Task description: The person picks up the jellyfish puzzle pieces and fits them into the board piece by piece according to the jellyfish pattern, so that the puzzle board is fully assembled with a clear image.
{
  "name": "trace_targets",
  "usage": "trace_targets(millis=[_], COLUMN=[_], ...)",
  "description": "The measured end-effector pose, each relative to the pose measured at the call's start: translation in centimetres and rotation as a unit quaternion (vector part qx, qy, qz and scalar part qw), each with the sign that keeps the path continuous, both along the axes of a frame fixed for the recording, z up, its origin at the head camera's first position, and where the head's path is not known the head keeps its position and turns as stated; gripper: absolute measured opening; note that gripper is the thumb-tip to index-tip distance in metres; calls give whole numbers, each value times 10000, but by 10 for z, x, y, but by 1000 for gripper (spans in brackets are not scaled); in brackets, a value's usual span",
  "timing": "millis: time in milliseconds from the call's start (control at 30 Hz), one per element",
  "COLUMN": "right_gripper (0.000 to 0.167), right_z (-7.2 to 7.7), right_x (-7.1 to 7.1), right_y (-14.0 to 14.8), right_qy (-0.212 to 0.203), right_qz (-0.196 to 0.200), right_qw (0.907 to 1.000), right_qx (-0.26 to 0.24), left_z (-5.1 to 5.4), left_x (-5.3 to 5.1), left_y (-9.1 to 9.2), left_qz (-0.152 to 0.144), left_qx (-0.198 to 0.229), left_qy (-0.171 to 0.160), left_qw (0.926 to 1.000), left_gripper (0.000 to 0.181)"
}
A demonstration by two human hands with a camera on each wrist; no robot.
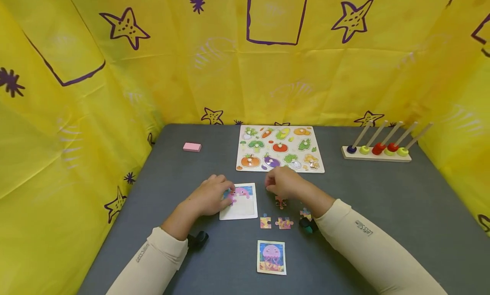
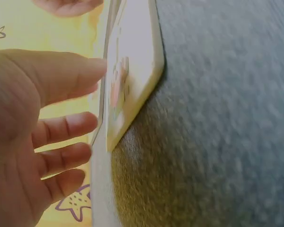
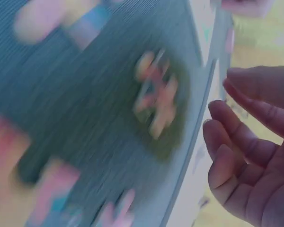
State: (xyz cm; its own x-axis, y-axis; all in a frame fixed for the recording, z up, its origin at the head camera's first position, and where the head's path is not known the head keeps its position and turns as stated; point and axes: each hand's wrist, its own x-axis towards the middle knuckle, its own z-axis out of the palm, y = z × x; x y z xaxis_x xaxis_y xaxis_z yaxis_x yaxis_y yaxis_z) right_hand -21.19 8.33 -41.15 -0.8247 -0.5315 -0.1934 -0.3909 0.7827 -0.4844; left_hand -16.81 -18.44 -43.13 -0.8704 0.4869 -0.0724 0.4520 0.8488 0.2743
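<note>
My left hand [image 1: 212,195] rests over the left side of a white puzzle tray [image 1: 243,210], its fingers touching or just above the pieces fitted there. Along the tray's top lie pink and blue jigsaw pieces [image 1: 242,191], partly hidden by those fingers. In the left wrist view, the left hand [image 2: 47,123] has its fingers spread beside the tray and holds nothing visible. My right hand [image 1: 285,182] hovers above a loose reddish jigsaw piece [image 1: 280,202]. Its fingers are loosely bent with nothing between them in the right wrist view. Below lie loose pieces [image 1: 284,223], blurred from the right wrist.
A jellyfish picture card [image 1: 271,256] lies near the front. Behind the hands is a vegetable peg board [image 1: 280,148]. A pink block [image 1: 192,147] sits at the back left, a bead counting stand [image 1: 377,154] at the back right. Yellow cloth [image 1: 237,74] surrounds the grey table.
</note>
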Motion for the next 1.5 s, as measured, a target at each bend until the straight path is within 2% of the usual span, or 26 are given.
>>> trace_targets(millis=[67,133,233,333,600,800,900,1033,1200,1367,1500], right_gripper=[8,19,33,40,34,21,13,10,9,8,7], right_z=[-3,-6,-12,-17,-23,-23,-21,-16,-20,-25,-28], right_x=[1,2,5,8,15,14,11,6,2,2,4], right_y=[13,23,33,39,42,37,30,10,-26,-56,-68], right_qy=[-85,-168,-250,-171,-76,-153,-369,-921,-1440,-1287,-913], right_qz=[-67,-58,-15,45,-166,-338,-522,-733,-591,-497,-424], right_qw=[9999,9998,9997,9998,9998,9969,9925,9830,9745,9784,9870], right_qx=[65,75,72,55,7,-687,-1043,-1411,-1616,-1539,-1253], left_z=[0,0,-1,-3,-7,-8,-7,-7,-8,-9,-11], left_x=[0,0,-1,-3,-6,-8,-9,-10,-12,-12,-12], left_y=[1,2,2,2,-1,-5,-5,-5,-5,-7,-7], left_qz=[-113,-158,-142,-104,-168,-223,-228,-196,-196,-248,-198], left_qx=[77,122,142,181,403,601,657,667,744,885,951], left_qy=[-138,-286,-442,-504,-566,-637,-701,-768,-760,-710,-696], left_qw=[9998,9994,9988,9985,9974,9959,9951,9946,9941,9932,9928], left_gripper=[29,32,35,36,38,38,38,39,38,38,38])
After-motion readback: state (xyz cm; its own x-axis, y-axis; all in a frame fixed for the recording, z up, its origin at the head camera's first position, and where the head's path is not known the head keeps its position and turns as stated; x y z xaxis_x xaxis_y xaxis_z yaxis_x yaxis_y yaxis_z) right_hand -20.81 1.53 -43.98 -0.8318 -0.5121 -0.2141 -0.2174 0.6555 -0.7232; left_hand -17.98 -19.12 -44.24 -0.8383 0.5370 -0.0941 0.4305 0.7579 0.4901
